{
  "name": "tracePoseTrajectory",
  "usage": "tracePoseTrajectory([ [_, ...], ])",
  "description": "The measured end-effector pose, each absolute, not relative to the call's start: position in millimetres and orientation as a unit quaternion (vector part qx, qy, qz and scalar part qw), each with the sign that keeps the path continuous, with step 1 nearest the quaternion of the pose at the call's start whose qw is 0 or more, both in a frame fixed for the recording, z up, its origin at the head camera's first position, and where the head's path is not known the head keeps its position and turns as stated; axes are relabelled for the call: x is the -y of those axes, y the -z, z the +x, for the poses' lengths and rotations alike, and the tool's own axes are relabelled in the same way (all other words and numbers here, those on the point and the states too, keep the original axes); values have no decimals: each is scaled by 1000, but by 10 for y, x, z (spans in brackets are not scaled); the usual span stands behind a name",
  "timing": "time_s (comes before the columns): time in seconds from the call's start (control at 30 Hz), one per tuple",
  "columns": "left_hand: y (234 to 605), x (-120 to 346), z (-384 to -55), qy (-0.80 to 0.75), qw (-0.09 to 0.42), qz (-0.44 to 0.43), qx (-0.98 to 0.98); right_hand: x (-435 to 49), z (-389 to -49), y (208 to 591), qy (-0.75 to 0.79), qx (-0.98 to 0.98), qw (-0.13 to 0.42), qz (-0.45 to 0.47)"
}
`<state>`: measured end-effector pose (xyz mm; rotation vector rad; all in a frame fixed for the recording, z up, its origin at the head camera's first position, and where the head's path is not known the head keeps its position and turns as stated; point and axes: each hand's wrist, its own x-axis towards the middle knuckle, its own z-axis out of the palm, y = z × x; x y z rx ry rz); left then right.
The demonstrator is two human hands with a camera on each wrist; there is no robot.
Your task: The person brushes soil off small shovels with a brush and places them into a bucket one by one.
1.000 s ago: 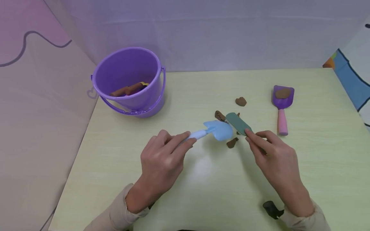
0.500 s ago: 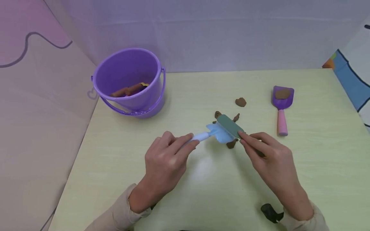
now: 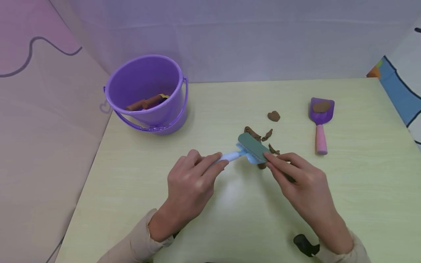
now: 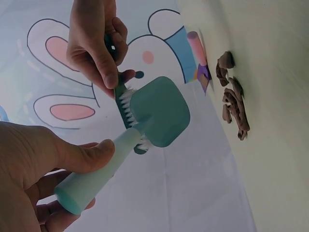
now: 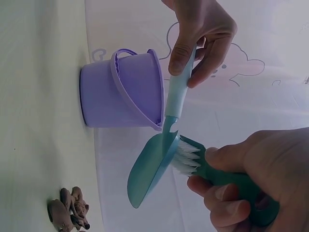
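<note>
My left hand [image 3: 192, 186] grips the pale handle of a light blue toy shovel [image 4: 159, 113], whose blade is raised above the table. A green brush [image 3: 252, 145] with white bristles is held by its handle in my right hand [image 3: 300, 182]. In the right wrist view the bristles [image 5: 186, 157] touch or nearly touch the blade. Brown clay pieces [image 3: 252, 132] lie on the table around and under the tools, one partly hidden by them. One more brown lump [image 3: 273, 116] sits a little farther back.
A purple bucket [image 3: 179, 113] with brown sticks and something yellow inside stands at the back left. To the right lies a purple toy scoop [image 3: 321, 117] with a pink handle, a flat brown piece on its blade. A curtain backs the table [image 3: 131, 175].
My right hand has moved the brush left and slightly down over the shovel blade, uncovering clay pieces behind it. My left hand has shifted slightly right with the shovel.
</note>
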<state>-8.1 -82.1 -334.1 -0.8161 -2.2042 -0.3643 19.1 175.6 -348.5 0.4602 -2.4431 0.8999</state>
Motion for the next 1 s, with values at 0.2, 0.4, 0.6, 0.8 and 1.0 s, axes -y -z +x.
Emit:
tracePoseTrajectory([
  [0.2, 3346, 835, -74, 136, 371, -317, 862, -1760, 186, 3489, -311, 900, 246, 178],
  [0.4, 3354, 849, -75, 134, 381, -315, 859, -1791, 175, 3502, -269, 912, 243, 194],
  [0.6, 3368, 851, -79, 142, 390, -317, 853, -1798, 180, 3534, -252, 914, 255, 193],
  [0.8, 3369, 862, -76, 155, 395, -315, 849, -1796, 187, 3542, -223, 922, 260, 178],
  [1.0, 3344, 880, -84, 167, 415, -311, 839, -1829, 174, 3569, -200, 929, 265, 166],
])
